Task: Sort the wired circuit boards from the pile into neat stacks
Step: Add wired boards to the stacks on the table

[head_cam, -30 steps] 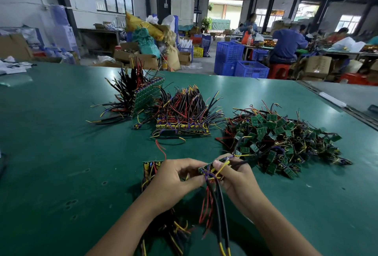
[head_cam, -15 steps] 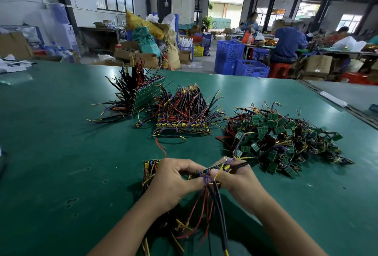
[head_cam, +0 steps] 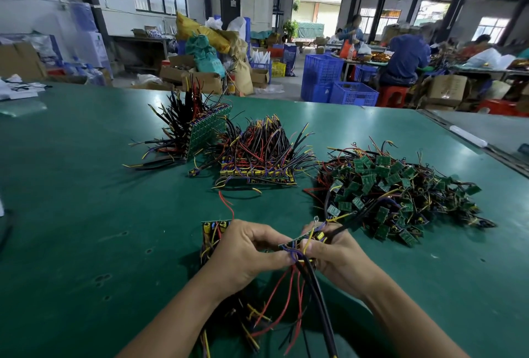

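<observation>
Lower centre, on the green surface: a part-built stack lies just left of the left hand and partly under it. The left grip is pinched on the lower-left end of the board. The board's long axis tilts up to the right, and its wires trail toward the frame bottom. The right hand has its grip clamped on the other end. The pile is farther right. Judgement: the stack lies left of the grip, so the left hand is nearer.

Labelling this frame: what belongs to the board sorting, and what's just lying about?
Job: left hand, right hand, held board, loose pile, flat stack, upright stack, near stack, green table.

Lying about: blue crates, red stool, cardboard boxes, papers far left.
</observation>
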`<state>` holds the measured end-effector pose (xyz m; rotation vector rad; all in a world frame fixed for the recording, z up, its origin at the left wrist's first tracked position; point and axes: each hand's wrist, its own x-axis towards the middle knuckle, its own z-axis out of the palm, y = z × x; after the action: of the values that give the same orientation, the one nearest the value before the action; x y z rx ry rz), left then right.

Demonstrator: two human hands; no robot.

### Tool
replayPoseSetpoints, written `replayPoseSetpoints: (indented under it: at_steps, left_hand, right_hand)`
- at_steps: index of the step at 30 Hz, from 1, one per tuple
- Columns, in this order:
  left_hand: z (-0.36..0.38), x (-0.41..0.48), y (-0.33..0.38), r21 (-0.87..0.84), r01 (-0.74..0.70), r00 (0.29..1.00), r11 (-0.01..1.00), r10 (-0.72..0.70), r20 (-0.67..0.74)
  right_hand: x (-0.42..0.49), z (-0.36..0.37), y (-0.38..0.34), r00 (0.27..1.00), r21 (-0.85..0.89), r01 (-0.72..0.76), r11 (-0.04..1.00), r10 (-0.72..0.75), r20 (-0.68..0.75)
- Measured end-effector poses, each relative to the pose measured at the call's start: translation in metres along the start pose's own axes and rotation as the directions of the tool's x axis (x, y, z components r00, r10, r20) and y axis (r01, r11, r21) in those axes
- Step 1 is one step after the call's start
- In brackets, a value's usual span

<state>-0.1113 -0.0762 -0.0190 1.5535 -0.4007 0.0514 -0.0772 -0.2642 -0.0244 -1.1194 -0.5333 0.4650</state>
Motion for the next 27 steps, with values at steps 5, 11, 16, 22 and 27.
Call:
replayPoseSetpoints:
  at_steps: [5, 11, 16, 22, 27]
  left_hand:
    - [-0.002, -0.001, 0.001, -0.022, 0.017, 0.999, 1.0, -0.016, 0.028]
    - [-0.001, 0.002, 0.002, 0.017, -0.002, 1.0, 1.0, 0.002, -0.025]
    - [0.0, 0.006, -0.004, 0.233, 0.014, 0.992, 0.972, 0.015, -0.124]
    - [-0.004, 0.008, -0.014, 0.646, 0.033, 0.999, 0.763, 0.0, -0.052]
    - [-0.007, 0.012, -0.02, 0.842, 0.012, 0.997, 0.539, -0.069, 0.031]
  right_hand:
    - [-0.001, 0.002, -0.002, 1.0, 0.019, -0.015, 1.0, 0.014, 0.015]
    - [0.001, -0.002, -0.004, 0.997, -0.045, 0.012, 0.999, -0.015, -0.08]
    - [0.003, -0.015, -0.005, 0.96, -0.023, -0.021, 1.0, 0.013, -0.281]
    - [0.0, -0.039, -0.026, 0.882, 0.093, 0.161, 0.983, -0.101, -0.461]
    - [-0.002, -0.044, -0.036, 0.875, 0.19, 0.22, 0.957, -0.108, -0.471]
